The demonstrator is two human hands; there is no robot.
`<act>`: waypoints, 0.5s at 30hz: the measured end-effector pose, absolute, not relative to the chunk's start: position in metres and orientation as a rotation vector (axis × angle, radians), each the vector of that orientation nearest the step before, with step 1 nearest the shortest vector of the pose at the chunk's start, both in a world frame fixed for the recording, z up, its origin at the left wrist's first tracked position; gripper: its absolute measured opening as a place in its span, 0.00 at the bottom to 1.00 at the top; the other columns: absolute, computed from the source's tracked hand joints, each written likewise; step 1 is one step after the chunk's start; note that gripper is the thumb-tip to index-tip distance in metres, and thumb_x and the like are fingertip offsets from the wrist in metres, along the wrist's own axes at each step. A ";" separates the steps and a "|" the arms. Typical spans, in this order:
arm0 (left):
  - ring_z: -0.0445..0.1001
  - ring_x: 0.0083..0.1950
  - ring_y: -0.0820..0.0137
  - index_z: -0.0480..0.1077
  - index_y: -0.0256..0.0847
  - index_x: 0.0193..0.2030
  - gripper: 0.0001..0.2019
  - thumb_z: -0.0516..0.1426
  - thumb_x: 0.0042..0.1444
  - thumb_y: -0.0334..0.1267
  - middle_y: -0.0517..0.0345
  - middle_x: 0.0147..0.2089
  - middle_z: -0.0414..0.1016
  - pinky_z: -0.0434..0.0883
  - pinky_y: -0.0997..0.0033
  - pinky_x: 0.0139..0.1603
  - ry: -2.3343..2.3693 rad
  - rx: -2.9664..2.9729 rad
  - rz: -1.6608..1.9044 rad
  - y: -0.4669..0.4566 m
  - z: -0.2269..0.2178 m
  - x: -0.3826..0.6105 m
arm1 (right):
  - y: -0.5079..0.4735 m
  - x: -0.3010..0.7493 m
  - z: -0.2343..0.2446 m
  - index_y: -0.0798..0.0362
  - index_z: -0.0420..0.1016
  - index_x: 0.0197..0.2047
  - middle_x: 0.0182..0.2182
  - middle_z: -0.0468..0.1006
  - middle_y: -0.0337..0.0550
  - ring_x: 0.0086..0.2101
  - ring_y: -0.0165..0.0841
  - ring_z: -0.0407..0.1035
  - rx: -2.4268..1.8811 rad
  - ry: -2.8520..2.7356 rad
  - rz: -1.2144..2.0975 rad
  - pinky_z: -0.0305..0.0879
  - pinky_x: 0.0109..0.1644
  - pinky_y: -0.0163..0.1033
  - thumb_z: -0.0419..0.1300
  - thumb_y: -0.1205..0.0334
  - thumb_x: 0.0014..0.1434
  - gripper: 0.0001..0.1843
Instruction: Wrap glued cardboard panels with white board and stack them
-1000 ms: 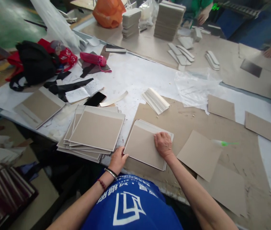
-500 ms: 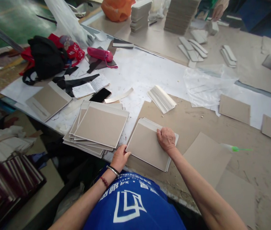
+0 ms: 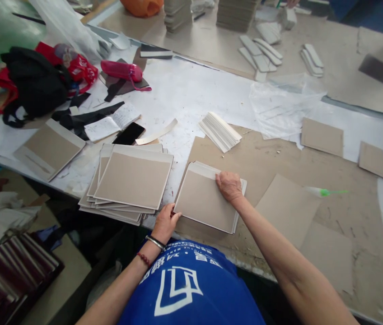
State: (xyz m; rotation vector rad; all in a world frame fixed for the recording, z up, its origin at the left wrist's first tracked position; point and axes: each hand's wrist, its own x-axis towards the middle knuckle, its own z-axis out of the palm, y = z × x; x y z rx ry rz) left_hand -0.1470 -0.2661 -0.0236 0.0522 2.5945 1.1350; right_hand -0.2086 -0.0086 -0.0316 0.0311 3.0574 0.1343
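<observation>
A small stack of grey cardboard sheets with white strips along the top [image 3: 201, 198] lies on a brown board in front of me. My left hand [image 3: 166, 221] grips the stack's near left corner, fingers curled on its edge. My right hand [image 3: 228, 186] rests on the stack's upper right part, fingers bent and pressed down on the top sheet. To the left lies a larger fanned pile of the same sheets [image 3: 128, 180]. A bundle of white strips [image 3: 220, 131] lies just beyond the stack.
A phone [image 3: 128, 133], a notebook [image 3: 110, 124], a pink case [image 3: 122, 71] and a black bag [image 3: 32, 83] sit at the left. Loose cardboard sheets [image 3: 288, 207] lie at the right with a green-tipped glue bottle [image 3: 322, 192]. Board stacks [image 3: 237, 11] stand at the far side.
Both hands stay on the stack. My right hand has slid slightly toward the stack's top edge. The camera view has shifted.
</observation>
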 end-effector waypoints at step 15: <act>0.72 0.37 0.65 0.66 0.38 0.40 0.11 0.55 0.49 0.39 0.53 0.36 0.72 0.68 0.64 0.42 2.566 0.066 1.092 -0.268 -0.028 -0.147 | -0.009 -0.210 -0.026 0.57 0.68 0.34 0.33 0.73 0.51 0.33 0.36 0.65 0.049 3.001 0.040 0.45 0.35 0.39 0.38 0.56 0.63 0.21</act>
